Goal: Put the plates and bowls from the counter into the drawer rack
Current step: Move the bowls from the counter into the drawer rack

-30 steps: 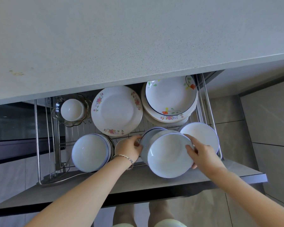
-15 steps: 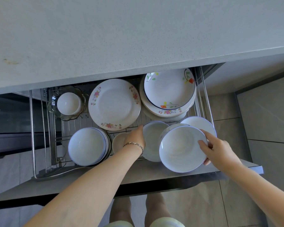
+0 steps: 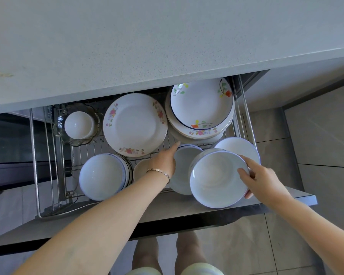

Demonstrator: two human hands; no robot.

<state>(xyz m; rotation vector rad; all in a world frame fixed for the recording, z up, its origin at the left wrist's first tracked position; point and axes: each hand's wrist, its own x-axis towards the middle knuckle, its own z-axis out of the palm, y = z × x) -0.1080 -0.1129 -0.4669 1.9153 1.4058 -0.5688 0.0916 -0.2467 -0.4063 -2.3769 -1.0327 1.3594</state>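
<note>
A small pale mark is being seen on the clear glass dish (image 3: 96, 118) at the back left of the chrome wire drawer rack (image 3: 36, 165), but it is too blurred to be read. A small white cup (image 3: 78, 125) is being carried inside this dish.

A white round bowl with a thin blue rim (image 3: 216, 179) is being held tilted at the front right of the rack, with its smooth, glossy inside turned upward. Its lower edge is being seen over the grey drawer front (image 3: 187, 207). The bowl is being gripped by the right hand (image 3: 264, 179), with the thumb laid inside the rim and the fingers curled behind it.

Just beside it, to the left, a second white bowl standing on its edge (image 3: 184, 167) is being touched on its left rim by the left hand (image 3: 165, 159). The fingers of this hand are being kept nearly straight, and nothing is being enclosed by them. A thin metal bracelet (image 3: 159, 172) is being worn on that wrist.

A third white bowl (image 3: 238, 145) is being seen behind the held one. A stack of white bowls (image 3: 102, 176) is being kept at the front left, a floral-rimmed plate (image 3: 135, 125) behind it, and a pile of flowered plates (image 3: 202, 104) under the grey speckled counter (image 3: 147, 36).
</note>
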